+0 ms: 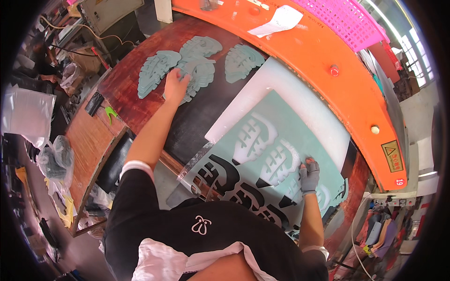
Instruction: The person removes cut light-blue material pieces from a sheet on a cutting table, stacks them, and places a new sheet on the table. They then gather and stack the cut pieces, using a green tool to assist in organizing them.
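My bare left hand reaches to the far left, its fingers curled against the edge of a stack of pale green, sole-shaped cut-outs. Similar stacks lie beside it: one stack to the left, another behind, and a separate one to the right. My right hand, in a grey glove with bare fingertips, rests on a pale green sheet with its fingers extended. Several sole-shaped holes pierce this sheet. White shows through some holes and dark through others. The sheet partly covers a thick white board.
An orange machine beam curves across the back, with a red button and a paper on it. A pink basket sits on top. To the left stand a wooden board and plastic bags. Another person's hand shows at far left.
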`<state>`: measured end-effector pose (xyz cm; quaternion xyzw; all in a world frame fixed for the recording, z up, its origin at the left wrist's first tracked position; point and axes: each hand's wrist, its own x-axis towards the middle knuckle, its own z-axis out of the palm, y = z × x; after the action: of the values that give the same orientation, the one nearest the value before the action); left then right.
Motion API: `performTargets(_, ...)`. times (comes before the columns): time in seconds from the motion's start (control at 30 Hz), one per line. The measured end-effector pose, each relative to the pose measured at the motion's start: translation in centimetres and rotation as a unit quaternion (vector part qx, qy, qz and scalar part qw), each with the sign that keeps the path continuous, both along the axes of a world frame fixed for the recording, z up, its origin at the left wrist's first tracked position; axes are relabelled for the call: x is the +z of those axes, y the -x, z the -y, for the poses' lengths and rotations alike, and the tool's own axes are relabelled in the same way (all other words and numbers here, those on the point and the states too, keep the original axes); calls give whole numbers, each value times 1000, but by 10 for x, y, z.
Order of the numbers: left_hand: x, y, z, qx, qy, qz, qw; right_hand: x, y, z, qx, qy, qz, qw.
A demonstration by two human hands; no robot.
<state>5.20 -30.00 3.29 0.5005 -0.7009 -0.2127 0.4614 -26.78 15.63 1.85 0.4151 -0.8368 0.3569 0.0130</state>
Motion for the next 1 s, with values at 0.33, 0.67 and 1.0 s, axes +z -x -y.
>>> performTargets(0.33,-1,50,55,66,-134,22,989,-1,-16,6,-23,-44,-171,984)
performTargets(0.67,-31,74,30,49,108,315,942,1,-17,7,-24,-40,-175,983)
performTargets(1.0,-16,58,-22,-145,248,140,948,8,-2,-14,-22,-49,-125,991)
